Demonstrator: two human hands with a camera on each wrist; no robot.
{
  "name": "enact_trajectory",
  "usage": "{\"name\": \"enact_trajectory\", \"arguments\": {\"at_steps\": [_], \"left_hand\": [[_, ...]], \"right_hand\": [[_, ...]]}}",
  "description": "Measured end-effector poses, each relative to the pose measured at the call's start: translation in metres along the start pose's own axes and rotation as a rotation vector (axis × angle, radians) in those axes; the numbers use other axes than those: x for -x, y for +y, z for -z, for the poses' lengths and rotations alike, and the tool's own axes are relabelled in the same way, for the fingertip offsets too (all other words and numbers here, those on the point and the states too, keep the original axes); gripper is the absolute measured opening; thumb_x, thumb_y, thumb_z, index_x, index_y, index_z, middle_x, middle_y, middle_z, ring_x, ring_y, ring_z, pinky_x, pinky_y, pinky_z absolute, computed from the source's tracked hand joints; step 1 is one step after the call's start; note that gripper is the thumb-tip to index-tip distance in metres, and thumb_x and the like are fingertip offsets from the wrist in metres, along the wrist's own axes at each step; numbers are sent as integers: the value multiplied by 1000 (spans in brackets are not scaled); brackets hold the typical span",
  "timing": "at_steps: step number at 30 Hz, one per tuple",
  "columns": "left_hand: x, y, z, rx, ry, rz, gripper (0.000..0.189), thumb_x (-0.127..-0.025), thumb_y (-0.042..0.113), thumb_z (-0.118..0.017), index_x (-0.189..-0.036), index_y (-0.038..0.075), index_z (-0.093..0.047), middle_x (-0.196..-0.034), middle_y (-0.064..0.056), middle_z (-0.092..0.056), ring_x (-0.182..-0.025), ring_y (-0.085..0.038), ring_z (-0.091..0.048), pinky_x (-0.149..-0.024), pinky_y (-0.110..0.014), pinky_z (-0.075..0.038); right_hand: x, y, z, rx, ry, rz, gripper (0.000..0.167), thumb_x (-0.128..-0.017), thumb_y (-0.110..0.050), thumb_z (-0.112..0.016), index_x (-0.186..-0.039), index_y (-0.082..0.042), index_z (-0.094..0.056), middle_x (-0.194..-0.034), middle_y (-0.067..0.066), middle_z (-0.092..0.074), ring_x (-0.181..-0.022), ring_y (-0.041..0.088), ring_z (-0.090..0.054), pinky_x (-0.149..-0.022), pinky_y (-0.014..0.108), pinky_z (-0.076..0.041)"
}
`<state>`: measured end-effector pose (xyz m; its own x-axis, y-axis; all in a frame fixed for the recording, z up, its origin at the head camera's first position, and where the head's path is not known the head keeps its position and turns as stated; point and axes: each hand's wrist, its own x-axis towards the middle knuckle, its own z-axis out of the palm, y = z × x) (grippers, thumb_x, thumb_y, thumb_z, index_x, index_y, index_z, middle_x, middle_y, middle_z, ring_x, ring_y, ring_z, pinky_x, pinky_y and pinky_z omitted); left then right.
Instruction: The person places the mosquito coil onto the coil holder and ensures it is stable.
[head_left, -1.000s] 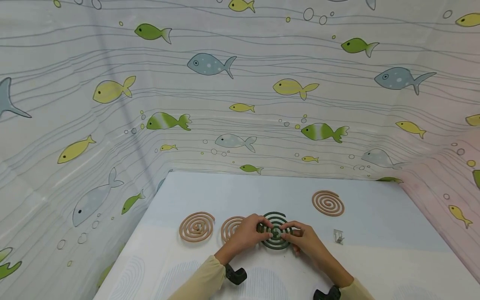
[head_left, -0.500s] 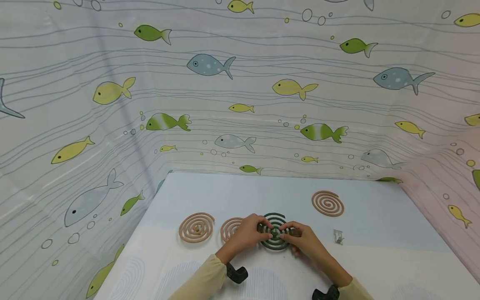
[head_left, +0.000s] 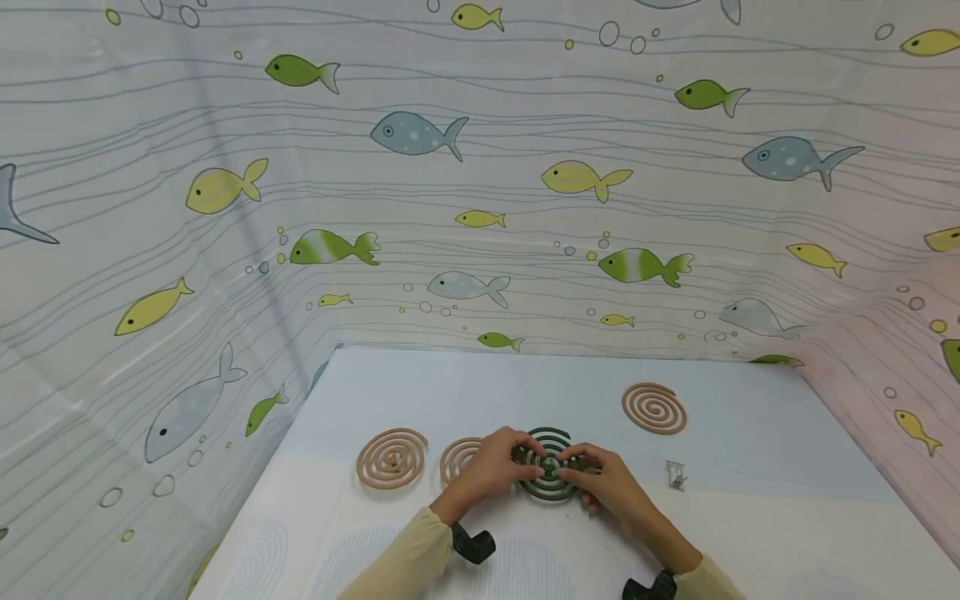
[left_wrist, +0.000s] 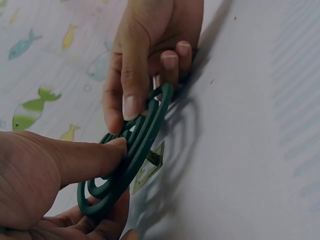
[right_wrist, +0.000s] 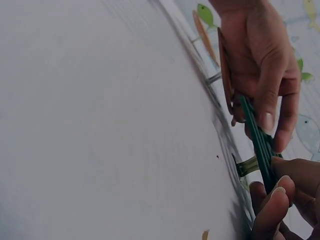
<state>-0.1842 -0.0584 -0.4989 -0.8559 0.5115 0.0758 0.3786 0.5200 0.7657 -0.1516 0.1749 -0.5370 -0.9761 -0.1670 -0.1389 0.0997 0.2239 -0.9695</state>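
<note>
Both hands, left hand point(head_left: 491, 468) and right hand point(head_left: 611, 485), pinch green coil point(head_left: 550, 465) near worktop point(head_left: 750, 433) front edge, prying nested spirals apart.

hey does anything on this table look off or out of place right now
Mostly no. The green coil is off the table, held between the left hand and right hand, its rings fanned slightly apart in the left wrist view. Three brown coils lie flat; the one at far right sits apart from the other two. Nothing looks broken or spilled.
</note>
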Motion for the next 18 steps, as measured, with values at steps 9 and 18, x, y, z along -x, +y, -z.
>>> {"name": "enact_trajectory", "arguments": {"at_steps": [9,18], "left_hand": [[-7,-4,-1,57,-11,28,17,-87,21,-85,-102,18,-79,-117,4,-68,-121,-21,-58,-105,-44,-44],[-13,-4,-3,128,-20,45,16,-86,16,-85,-101,18,-79,-114,8,-71,-120,-18,-59,-102,-41,-46]], "right_hand": [[-1,-1,-1,-17,13,-7,36,-89,-26,-83,-119,-10,-71,-100,11,-68,-49,13,-50,-44,27,-46],[-2,-1,0,-25,49,-13,35,-89,-23,-83,-119,-10,-71,-89,10,-66,-47,12,-45,-42,25,-42]]}}
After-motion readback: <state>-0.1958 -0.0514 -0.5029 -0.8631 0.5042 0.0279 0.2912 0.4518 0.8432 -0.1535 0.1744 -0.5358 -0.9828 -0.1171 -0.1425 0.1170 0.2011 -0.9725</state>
